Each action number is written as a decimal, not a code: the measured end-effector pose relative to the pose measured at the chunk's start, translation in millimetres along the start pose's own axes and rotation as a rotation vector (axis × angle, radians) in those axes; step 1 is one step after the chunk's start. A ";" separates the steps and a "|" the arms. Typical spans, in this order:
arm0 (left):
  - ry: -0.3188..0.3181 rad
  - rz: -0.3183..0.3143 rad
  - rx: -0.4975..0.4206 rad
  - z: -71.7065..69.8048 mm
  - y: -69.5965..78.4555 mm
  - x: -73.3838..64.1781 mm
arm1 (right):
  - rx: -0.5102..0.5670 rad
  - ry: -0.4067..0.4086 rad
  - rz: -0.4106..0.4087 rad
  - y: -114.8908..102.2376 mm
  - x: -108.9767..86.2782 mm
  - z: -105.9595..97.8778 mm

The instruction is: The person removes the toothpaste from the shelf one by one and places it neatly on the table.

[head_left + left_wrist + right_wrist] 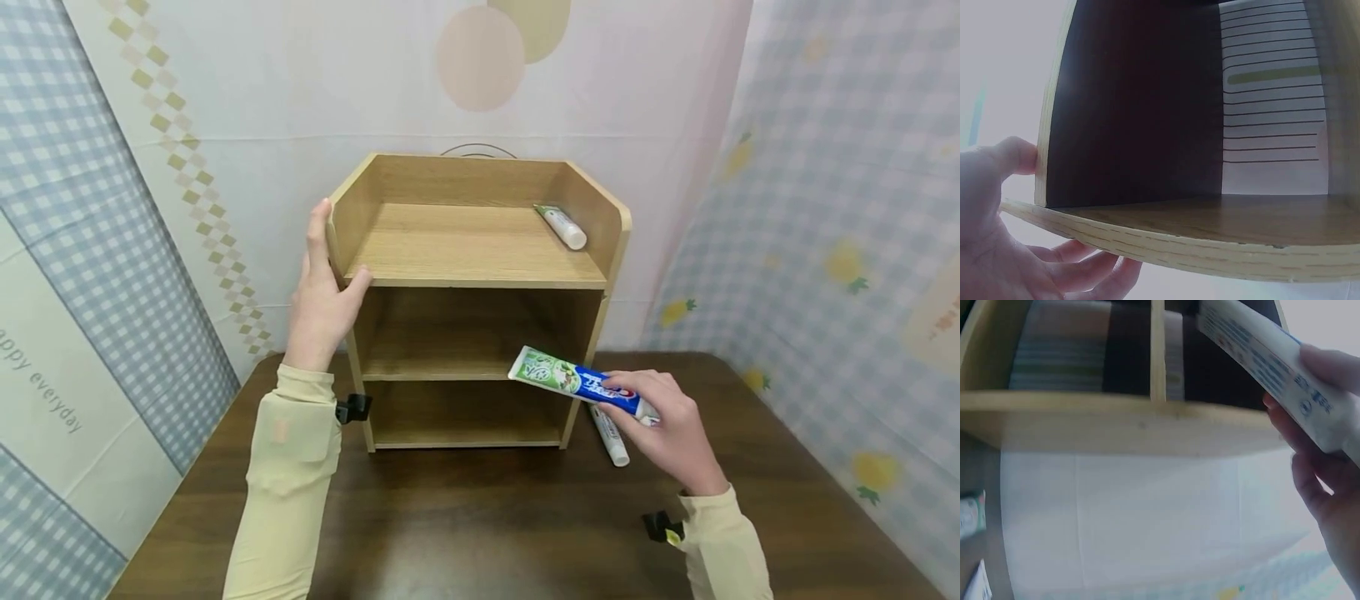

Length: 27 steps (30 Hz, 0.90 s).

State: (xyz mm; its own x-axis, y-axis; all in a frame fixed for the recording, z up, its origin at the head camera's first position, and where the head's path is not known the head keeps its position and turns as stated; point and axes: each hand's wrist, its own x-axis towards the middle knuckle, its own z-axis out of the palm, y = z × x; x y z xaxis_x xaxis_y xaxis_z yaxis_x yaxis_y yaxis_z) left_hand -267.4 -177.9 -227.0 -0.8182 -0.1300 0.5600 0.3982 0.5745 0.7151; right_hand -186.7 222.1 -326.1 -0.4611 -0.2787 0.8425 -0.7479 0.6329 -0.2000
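Toothpaste tube (572, 379) is up off the table (465, 525), 4 o'clock from the middle of the wooden shelf (465, 246), crimped end aimed at 10 o'clock. Right hand (675, 423) pinches the other end between thumb and fingers (can't tell if tube touches shelf). Left hand (321, 307) at shelf's 9 o'clock, thumb and index spread wide, thumb on front edge, fingers along outside of side wall. White tube (562, 227) lies on top board, between 1 and 2 o'clock; loose tube (612, 439) lies on table, between 4 and 5 o'clock, partly hidden behind the held one.
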 end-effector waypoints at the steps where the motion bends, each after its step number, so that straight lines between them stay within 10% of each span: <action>1: -0.003 -0.003 -0.006 0.4 0.1 -0.1 | -0.003 -0.013 0.000 2.5 -1.2 -3.2; 16: 0.001 0.024 -0.053 2.9 0.6 1.4 | -0.044 -0.276 0.198 29.9 -24.0 -66.2; 27: 0.009 0.028 -0.089 3.2 0.2 2.0 | -0.234 -0.240 0.400 65.7 -49.0 -84.3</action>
State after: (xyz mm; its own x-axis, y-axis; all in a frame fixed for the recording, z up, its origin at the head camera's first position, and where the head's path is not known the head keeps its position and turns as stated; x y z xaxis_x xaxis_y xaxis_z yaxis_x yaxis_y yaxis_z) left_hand -270.3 -175.4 -227.1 -0.8026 -0.1226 0.5838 0.4563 0.5043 0.7332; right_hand -173.0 338.3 -338.3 -0.8060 -0.1227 0.5791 -0.3769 0.8607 -0.3423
